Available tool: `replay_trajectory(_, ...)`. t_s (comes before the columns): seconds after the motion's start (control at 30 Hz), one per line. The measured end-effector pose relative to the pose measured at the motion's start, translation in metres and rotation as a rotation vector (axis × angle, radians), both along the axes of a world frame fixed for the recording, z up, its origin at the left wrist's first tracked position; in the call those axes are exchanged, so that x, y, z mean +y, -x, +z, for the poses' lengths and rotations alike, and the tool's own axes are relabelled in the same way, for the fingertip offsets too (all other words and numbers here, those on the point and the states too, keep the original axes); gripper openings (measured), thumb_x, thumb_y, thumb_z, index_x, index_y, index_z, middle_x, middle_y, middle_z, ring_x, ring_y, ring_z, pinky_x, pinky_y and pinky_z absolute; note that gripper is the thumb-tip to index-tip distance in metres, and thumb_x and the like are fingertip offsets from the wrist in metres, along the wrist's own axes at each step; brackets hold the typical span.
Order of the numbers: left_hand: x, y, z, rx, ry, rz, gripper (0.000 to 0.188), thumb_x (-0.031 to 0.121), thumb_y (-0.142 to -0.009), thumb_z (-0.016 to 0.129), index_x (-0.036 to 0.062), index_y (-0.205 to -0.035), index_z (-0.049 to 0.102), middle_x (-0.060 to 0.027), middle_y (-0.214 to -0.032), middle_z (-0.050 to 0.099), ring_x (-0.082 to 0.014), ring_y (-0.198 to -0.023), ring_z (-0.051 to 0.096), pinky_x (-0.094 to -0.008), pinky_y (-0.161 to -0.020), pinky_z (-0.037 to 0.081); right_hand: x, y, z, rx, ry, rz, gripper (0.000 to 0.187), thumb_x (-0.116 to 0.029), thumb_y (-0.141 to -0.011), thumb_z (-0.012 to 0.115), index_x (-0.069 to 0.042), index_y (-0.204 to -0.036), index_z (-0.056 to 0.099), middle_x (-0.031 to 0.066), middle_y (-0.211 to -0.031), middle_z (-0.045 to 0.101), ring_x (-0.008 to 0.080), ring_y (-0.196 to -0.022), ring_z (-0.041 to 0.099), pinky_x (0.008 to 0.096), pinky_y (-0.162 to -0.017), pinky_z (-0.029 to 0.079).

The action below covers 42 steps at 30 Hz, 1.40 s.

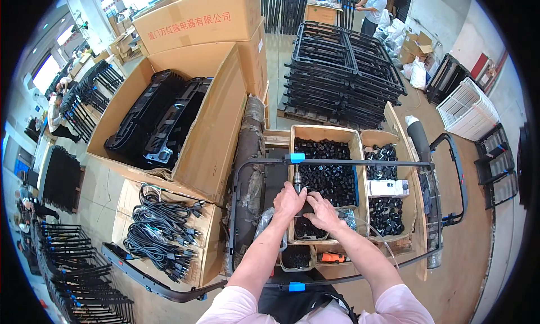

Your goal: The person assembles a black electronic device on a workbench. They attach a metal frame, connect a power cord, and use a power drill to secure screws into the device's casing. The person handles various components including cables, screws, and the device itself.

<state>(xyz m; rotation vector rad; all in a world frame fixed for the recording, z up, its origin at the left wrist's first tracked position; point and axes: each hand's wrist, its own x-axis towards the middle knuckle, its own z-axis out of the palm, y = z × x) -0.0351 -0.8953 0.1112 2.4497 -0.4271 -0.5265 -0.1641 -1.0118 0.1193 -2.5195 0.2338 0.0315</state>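
My left hand (288, 202) is closed around the front of a power screwdriver (297, 179), just behind its silver nose. My right hand (324, 214) wraps the dark body of the same tool, which the fingers mostly hide. The driver's tip points away from me at the far rail of a black metal frame (337, 162), close to a blue clip (295, 157). Whether the tip touches a screw is too small to tell. The frame lies across the bench, its near rail by my waist carrying another blue clip (296, 287).
Beneath the frame, wooden bins hold small black parts (326, 180) and a white box (388, 188). An orange-handled tool (332, 257) lies near me. Left are coiled black cables (163, 234) and a carton (216, 150) of black housings. Stacked black frames (343, 71) stand beyond.
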Motion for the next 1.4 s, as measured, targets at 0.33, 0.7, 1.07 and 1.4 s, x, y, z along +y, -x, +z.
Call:
replay_trajectory(0.33, 0.005, 0.007, -0.005, -0.014, -0.014, -0.004, 0.065, 0.056, -0.093, 0.070, -0.0032, -0.117, 0.058, -0.0316, -0.108, 0.075, -0.0490, -0.104, 0.074, -0.0562, -0.091, 0.058, 0.006, 0.008, -0.004, 0.011, 0.032, -0.005, 0.062, -0.023, -0.084, 0.083, -0.005, -0.138, 0.059, 0.0154, -0.145, 0.055, 0.0408, -0.125, 0.060, 0.0509, -0.103, 0.050)
replay_trajectory(0.7, 0.025, 0.034, -0.014, -0.057, 0.053, 0.027, 0.064, 0.055, -0.093, 0.070, -0.0048, -0.112, 0.058, -0.0320, -0.106, 0.075, -0.0510, -0.102, 0.073, -0.0566, -0.092, 0.057, 0.025, 0.037, 0.005, -0.061, 0.057, -0.011, 0.068, -0.019, -0.080, 0.084, -0.004, -0.141, 0.058, 0.0178, -0.143, 0.057, 0.0430, -0.122, 0.062, 0.0509, -0.102, 0.052)
replay_trajectory(1.07, 0.115, 0.214, 0.072, 0.310, 0.742, 0.228, 0.051, 0.050, -0.103, 0.069, -0.0014, -0.109, 0.069, -0.0127, -0.092, 0.071, -0.0199, -0.087, 0.066, -0.0378, -0.081, 0.055, 0.111, 0.203, 0.085, -0.328, 0.160, 0.035, 0.081, -0.016, -0.078, 0.085, 0.003, -0.147, 0.048, 0.0253, -0.134, 0.060, 0.0405, -0.115, 0.065, 0.0475, -0.097, 0.051)
replay_trajectory(1.4, 0.250, 0.418, 0.013, 0.189, 0.627, 0.233, 0.041, 0.042, -0.104, 0.069, 0.0009, -0.108, 0.065, -0.0102, -0.087, 0.072, -0.0194, -0.079, 0.069, -0.0380, -0.076, 0.056, 0.220, 0.381, 0.041, -0.079, 0.070, 0.176, 0.094, -0.024, -0.067, 0.089, 0.002, -0.148, 0.049, 0.0190, -0.104, 0.065, 0.0380, -0.086, 0.066, 0.0480, -0.079, 0.055)
